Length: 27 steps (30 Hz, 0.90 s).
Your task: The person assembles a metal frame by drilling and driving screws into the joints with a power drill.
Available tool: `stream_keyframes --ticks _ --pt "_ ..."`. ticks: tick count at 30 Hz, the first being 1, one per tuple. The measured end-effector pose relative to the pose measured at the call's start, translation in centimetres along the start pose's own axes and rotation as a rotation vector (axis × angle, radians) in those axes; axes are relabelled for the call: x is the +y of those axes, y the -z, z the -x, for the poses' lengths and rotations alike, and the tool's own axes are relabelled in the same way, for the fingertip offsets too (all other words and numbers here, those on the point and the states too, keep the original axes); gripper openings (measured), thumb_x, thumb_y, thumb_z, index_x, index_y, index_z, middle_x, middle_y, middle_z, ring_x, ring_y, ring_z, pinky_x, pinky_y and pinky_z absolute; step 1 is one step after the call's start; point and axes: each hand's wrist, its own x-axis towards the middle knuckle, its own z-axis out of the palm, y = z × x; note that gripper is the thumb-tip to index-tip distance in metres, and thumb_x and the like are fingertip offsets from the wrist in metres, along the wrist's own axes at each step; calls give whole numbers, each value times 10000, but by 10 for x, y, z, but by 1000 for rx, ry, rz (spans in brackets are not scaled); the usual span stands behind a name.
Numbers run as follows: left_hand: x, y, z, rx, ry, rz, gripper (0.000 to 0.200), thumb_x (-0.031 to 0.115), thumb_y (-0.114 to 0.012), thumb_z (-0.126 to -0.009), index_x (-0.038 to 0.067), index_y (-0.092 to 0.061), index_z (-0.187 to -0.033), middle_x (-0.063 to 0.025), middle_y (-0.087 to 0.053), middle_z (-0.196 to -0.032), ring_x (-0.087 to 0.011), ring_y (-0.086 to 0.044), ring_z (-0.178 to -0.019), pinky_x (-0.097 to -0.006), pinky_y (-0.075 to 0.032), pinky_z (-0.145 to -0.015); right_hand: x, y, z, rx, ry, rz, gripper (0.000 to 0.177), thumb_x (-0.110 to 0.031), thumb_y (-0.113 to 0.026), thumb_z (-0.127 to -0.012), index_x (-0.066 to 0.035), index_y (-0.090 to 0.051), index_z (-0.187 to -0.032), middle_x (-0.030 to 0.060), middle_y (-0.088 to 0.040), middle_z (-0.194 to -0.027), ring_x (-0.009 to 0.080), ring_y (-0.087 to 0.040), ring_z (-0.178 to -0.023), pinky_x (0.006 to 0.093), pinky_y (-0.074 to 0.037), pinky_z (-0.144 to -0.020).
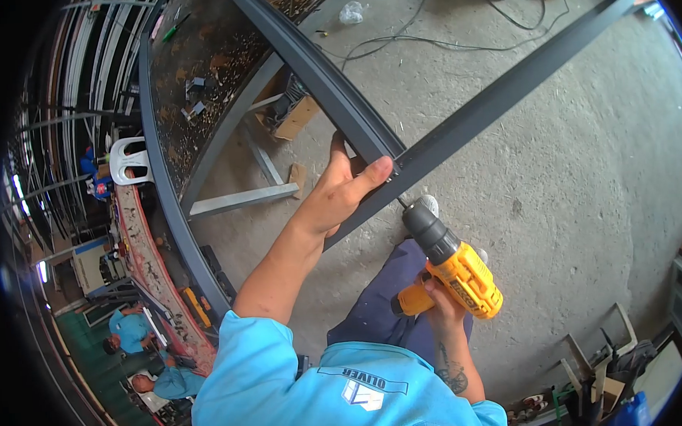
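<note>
My left hand (338, 192) is closed around a dark grey metal frame (496, 96) at the corner where a crossbar (327, 73) meets the long bar. Its thumb lies along the top, close to the joint, while the other fingers go underneath. In my right hand (442, 304) is a yellow and black cordless drill (465, 277), held by its grip. The drill's bit points up at the near side of the long bar, its tip right at the metal just beside my left thumb.
A worktable (220, 66) scattered with shavings stands at the upper left, with a green marker (173, 30) on it. A cable (425, 38) runs over the concrete floor. Two people (133, 329) in blue shirts sit at the lower left, near a white plastic chair (129, 160).
</note>
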Motion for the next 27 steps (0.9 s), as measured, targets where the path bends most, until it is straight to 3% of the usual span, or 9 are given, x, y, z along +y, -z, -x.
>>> stream_keyframes --ticks 5,8,13,14,18,20,25,26,27 --pt "-4 4 -1 5 -35 45 854 239 -680 -854 -97 -75 -1355 -154 -488 -1131 -159 -553 -977 -266 -491 -818 -1 14 6 36 40 -35 496 22 -644 -760 -34 -503 -1233 117 -629 -1090 220 -618 -938 412 -500 -856" --pt "2 5 5 2 30 123 801 228 -674 -859 -43 -163 -1413 -93 -498 -1158 -123 -508 -1029 -255 -429 -894 -30 5 8 114 101 43 486 -11 -670 -751 -29 -520 -1213 115 -629 -1086 228 -620 -926 395 -503 -844" --pt "-18 9 0 89 -70 125 733 191 -665 -843 -36 -214 -1375 -110 -513 -1147 -162 -539 -1024 -289 -450 -892 -114 -22 11 174 340 382 563 -59 -678 -732 -22 -472 -1255 108 -585 -1113 196 -561 -982 362 -491 -850" --pt "-25 12 -2 95 -89 14 894 330 -653 -821 -107 -105 -1375 -263 -509 -1216 -324 -531 -1137 -361 -399 -979 -135 -45 9 146 424 439 573 -46 -670 -731 -23 -464 -1265 110 -575 -1129 198 -556 -991 362 -489 -853" --pt "-7 20 7 64 117 -217 1066 460 -632 -810 -120 44 -1396 -370 -412 -1305 -425 -468 -1215 -385 -402 -997 -210 -106 -17 -181 603 761 592 -34 -650 -743 -31 -437 -1295 119 -533 -1204 210 -545 -1040 362 -486 -871" --pt "-26 14 2 133 -9 -231 1092 514 -611 -802 -157 26 -1383 -379 -431 -1281 -437 -487 -1187 -393 -423 -981 -232 -138 -39 -291 651 940 621 12 -668 -726 -34 -434 -1299 127 -566 -1168 216 -582 -987 378 -493 -873" --pt "-30 3 -5 115 91 -345 1077 593 -561 -804 -232 -119 -1337 -320 -622 -949 -420 -635 -883 -436 -515 -768 -209 -247 -106 -411 708 1440 752 20 -688 -746 -46 -353 -1416 63 -554 -1060 129 -527 -884 290 -458 -790" --pt "-2 10 17 161 126 -352 1072 579 -574 -804 -223 -113 -1345 -320 -611 -977 -403 -629 -917 -421 -511 -782 -204 -252 -151 -698 1078 1521 753 16 -668 -756 -42 -335 -1429 56 -553 -1031 137 -519 -847 290 -464 -717" --pt "0 8 20 192 105 -386 1039 552 -569 -819 -209 -112 -1358 -309 -589 -1040 -399 -608 -967 -431 -497 -817 -201 -263 -177 -743 862 1511 720 -9 -658 -777 -18 -336 -1421 87 -557 -1077 172 -562 -905 298 -493 -738"
